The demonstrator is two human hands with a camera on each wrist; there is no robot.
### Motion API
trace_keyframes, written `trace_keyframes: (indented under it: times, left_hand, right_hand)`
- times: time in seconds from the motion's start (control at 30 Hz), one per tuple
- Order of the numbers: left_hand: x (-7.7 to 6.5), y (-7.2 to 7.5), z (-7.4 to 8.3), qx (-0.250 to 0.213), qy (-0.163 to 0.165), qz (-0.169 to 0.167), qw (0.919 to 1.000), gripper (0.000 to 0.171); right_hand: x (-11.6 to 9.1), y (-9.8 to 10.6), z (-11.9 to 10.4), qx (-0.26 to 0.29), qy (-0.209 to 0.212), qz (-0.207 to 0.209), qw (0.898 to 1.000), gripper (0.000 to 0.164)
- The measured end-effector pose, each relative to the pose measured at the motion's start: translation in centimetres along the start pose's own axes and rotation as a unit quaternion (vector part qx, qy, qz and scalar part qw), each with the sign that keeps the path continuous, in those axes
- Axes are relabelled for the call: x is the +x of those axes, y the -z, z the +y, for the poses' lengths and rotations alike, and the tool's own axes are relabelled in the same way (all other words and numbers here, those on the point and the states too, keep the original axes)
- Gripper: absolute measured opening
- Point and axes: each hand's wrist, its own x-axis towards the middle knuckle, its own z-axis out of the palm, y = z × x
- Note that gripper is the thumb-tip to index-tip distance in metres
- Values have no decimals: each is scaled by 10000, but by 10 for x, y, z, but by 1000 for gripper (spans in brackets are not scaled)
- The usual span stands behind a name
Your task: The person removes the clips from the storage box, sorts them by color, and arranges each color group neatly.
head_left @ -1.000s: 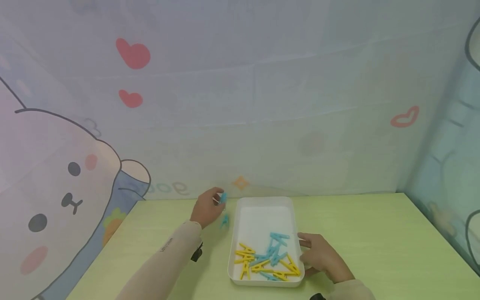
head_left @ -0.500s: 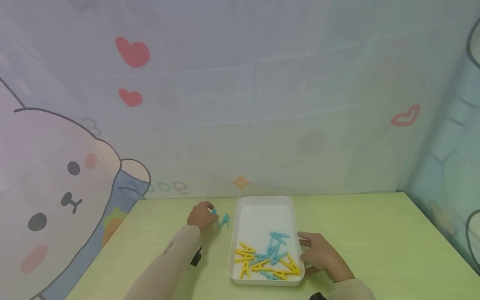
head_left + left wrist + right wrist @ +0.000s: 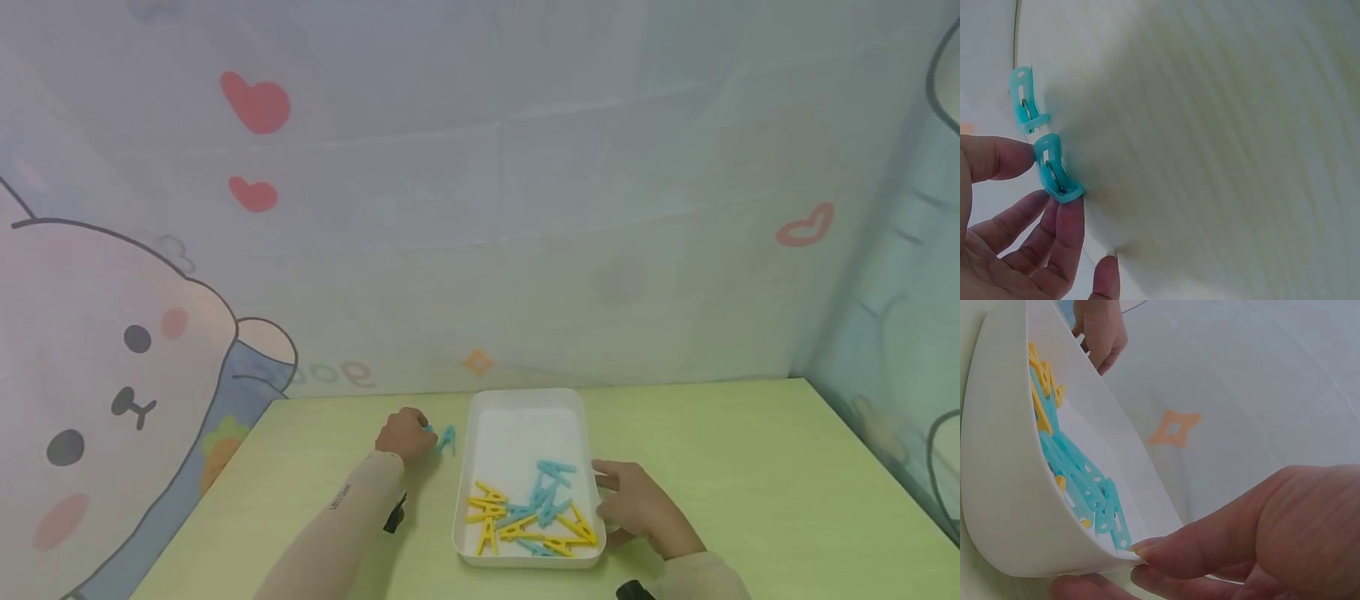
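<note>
My left hand is low over the table, left of a white tray. It pinches a blue clothespin between thumb and fingers, as the left wrist view shows. Right beside that one stands a second blue clothespin, between the hand and the tray. My right hand holds the tray's right side, its thumb at the rim and other fingers against the outside. Several yellow clothespins and several blue clothespins lie jumbled in the tray's near half.
A light green table spreads out on both sides of the tray. Behind it hangs a pale printed cloth with hearts and a cartoon animal. Both forearms wear light sleeves.
My left hand has come down and slightly left with the blue clothespin, to the table beside the other one. My right hand stays at the tray. The head view has shifted slightly.
</note>
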Motion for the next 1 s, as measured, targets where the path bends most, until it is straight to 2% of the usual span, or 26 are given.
trace_keyframes:
  times: [0.13, 0.23, 0.33, 0.4, 0.5, 0.6, 0.7, 0.87, 0.93, 1.0]
  left_hand:
    - [-4, 2, 2, 20, 98, 38, 9999, 41]
    - [-5, 4, 5, 26, 151, 191, 9997, 43]
    - [-7, 10, 11, -28, 37, 365, 9993, 45]
    - [-8, 14, 17, 15, -207, 529, 9984, 45]
    - [-9, 17, 28, 160, -866, 848, 9925, 42]
    - [-9, 14, 37, 360, -1823, 1187, 9754, 38]
    - [-13, 10, 51, 417, -2812, 1247, 9506, 35]
    - [-29, 5, 82, 804, -4079, 765, 9063, 33]
    - [-36, 2, 93, 1148, -4430, 566, 8874, 32]
    - [-42, -1, 101, 1418, -4674, 316, 8720, 31]
  right_hand:
    - [0, -1, 0, 31, -37, 2, 10000, 72]
    - [-1, -1, -1, -18, -12, -16, 10000, 71]
    - [-1, -1, -1, -66, 6, 0, 10000, 71]
    - [-1, 0, 0, -89, 21, 13, 10000, 70]
    - [0, 0, 1, -105, 42, 22, 9999, 70]
    - [0, 1, 1, -134, 69, 33, 9999, 70]
    - [0, 1, 2, -151, 57, 29, 9999, 71]
    - [0, 1, 3, -122, 30, 67, 9999, 70]
    - [1, 1, 4, -81, 34, 84, 9999, 70]
    - [1, 1, 4, -60, 52, 85, 9999, 71]
